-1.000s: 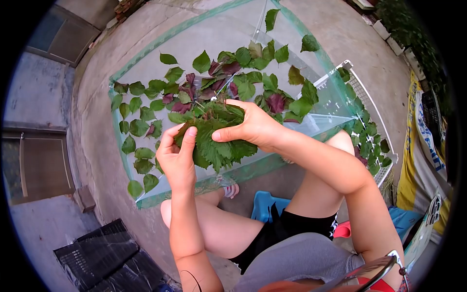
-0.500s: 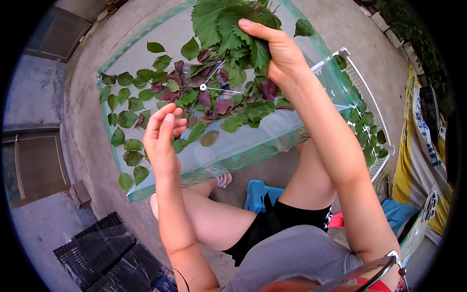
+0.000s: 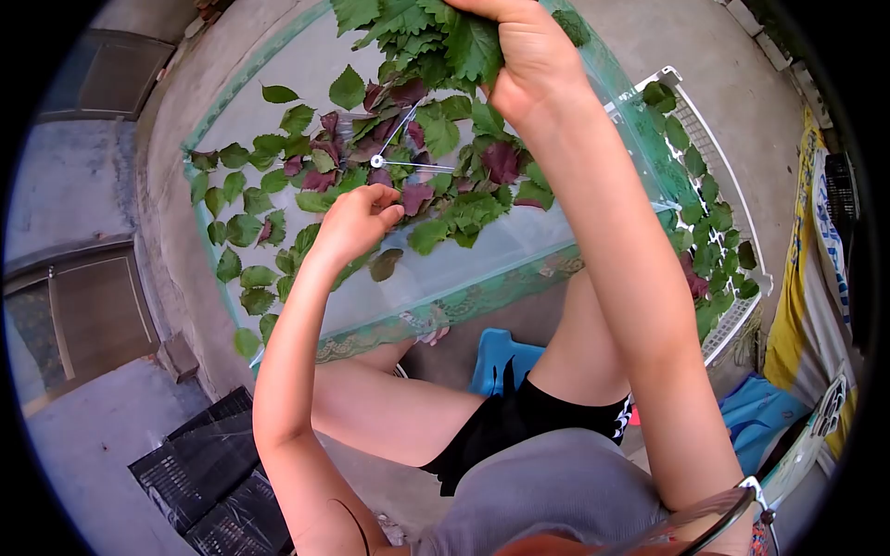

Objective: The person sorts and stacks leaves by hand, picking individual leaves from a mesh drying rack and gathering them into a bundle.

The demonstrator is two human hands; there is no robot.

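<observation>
My right hand (image 3: 542,65) grips a thick bunch of green, tooth-edged perilla-like leaves (image 3: 417,37) at the top of the view; the fingertips run out of the picture. My left hand (image 3: 357,222) is over the loose leaves, fingers curled toward the thumb, close to a purple leaf (image 3: 417,197). Whether a leaf sits in that pinch I cannot make out. Green and purple leaves (image 3: 473,211) lie scattered over a white mesh food cover (image 3: 445,269) with green lace edging. Its thin white ribs meet at a round hub (image 3: 376,161).
Right of the cover, a white plastic rack (image 3: 732,185) carries more leaves. A blue stool (image 3: 501,357) stands between the legs. Black plastic crates (image 3: 199,463) are at lower left, and yellow-and-white sacks (image 3: 797,315) at the right edge.
My left hand has come forward and right, from raised in the air to over the leaves, its fingers curling in. My right hand and its bunch appear higher in view, which has shifted somewhat.
</observation>
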